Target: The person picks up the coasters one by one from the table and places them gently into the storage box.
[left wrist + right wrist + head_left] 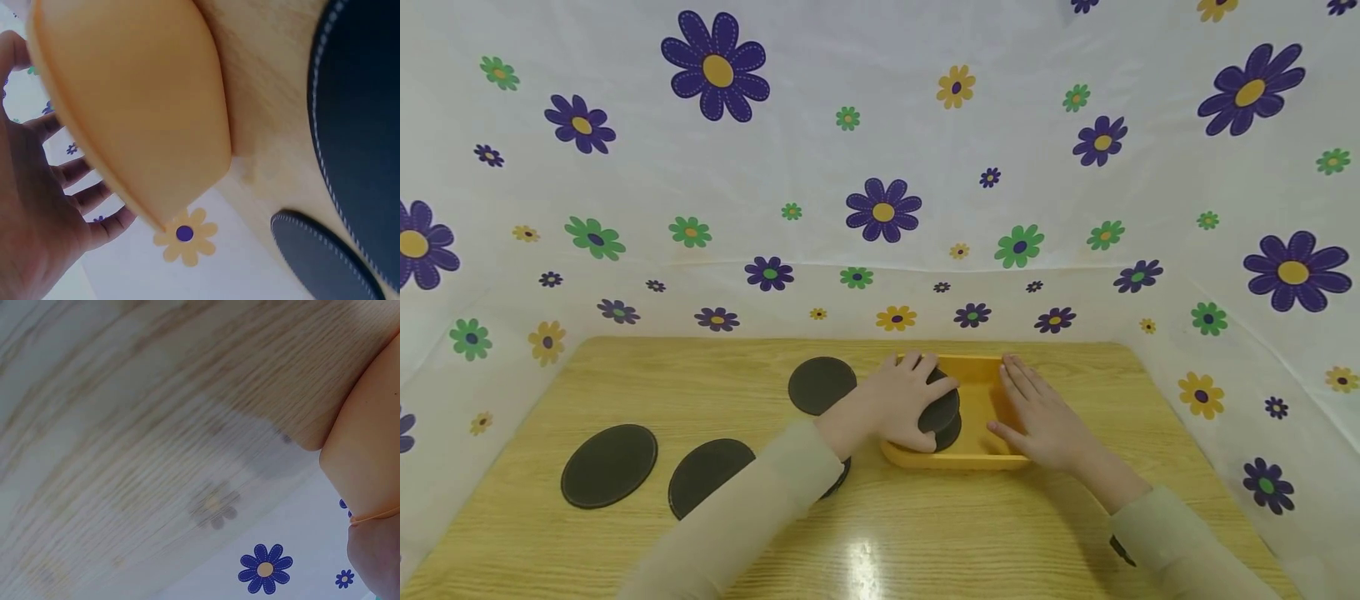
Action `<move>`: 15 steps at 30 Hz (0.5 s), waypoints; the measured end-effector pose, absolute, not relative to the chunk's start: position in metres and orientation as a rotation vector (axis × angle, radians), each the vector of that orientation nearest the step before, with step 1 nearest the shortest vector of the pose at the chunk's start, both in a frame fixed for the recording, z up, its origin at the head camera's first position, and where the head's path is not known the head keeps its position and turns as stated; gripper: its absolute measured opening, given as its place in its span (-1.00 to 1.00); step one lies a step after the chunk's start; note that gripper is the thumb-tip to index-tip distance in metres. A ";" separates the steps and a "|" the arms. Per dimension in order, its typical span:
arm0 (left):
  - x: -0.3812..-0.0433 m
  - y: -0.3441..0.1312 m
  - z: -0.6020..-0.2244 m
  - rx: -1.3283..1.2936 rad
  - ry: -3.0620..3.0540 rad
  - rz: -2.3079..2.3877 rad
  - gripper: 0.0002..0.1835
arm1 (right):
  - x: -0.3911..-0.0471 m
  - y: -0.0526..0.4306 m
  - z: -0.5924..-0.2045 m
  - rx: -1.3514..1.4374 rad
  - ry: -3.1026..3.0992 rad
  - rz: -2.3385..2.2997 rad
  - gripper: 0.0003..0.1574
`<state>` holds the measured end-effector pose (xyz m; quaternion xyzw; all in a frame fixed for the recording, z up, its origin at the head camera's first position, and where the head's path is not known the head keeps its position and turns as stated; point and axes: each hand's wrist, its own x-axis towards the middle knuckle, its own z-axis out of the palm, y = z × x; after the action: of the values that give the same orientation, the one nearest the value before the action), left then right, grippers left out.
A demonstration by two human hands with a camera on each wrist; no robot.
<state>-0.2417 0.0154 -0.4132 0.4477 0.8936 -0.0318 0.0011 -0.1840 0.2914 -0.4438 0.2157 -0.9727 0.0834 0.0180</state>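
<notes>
Pale greenish sleeves (737, 517); dark piece (1122, 550), right cuff (1138, 515).

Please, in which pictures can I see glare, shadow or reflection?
Head: bright glare on the wooden table, near the bottom edge; left wrist: soft shadow beside the orange tray; right wrist: the table faintly mirrors flowers of the printed cloth.

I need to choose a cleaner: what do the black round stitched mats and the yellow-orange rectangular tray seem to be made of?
The black round stitched mats look like leather or faux leather, fairly matte; pale edge stitching suggests it, but not which. The yellow-orange rectangular tray is probably moulded plastic, smooth and satin, judging by its even, rounded walls.
</notes>
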 end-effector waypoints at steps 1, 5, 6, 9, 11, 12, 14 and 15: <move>-0.242 0.017 -0.415 1.396 2.801 -0.098 -0.12 | -0.184 0.291 -0.443 0.671 -3.022 0.255 0.13; -0.245 0.023 -0.422 1.356 2.786 -0.092 -0.12 | -0.183 0.290 -0.439 0.670 -3.028 0.239 0.13; -0.246 0.024 -0.424 1.346 2.784 -0.097 -0.11 | -0.183 0.289 -0.439 0.669 -3.030 0.238 0.13; -0.248 0.026 -0.429 1.309 2.777 -0.106 -0.10 | -0.183 0.289 -0.439 0.666 -3.032 0.238 0.14; -0.249 0.027 -0.433 1.286 2.766 -0.122 -0.09 | -0.184 0.289 -0.440 0.666 -3.031 0.239 0.14; -0.249 0.028 -0.434 1.272 2.758 -0.123 -0.09 | -0.184 0.290 -0.440 0.666 -3.030 0.240 0.14; -0.249 0.029 -0.436 1.252 2.741 -0.127 -0.09 | -0.184 0.290 -0.441 0.666 -3.029 0.245 0.14; -0.250 0.030 -0.437 1.247 2.731 -0.130 -0.10 | -0.184 0.291 -0.441 0.665 -3.029 0.247 0.14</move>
<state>-0.2495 0.0299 -0.4365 0.4140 0.9067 -0.0431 0.0682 -0.1843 0.2906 -0.4411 0.2136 -0.9736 0.0795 0.0151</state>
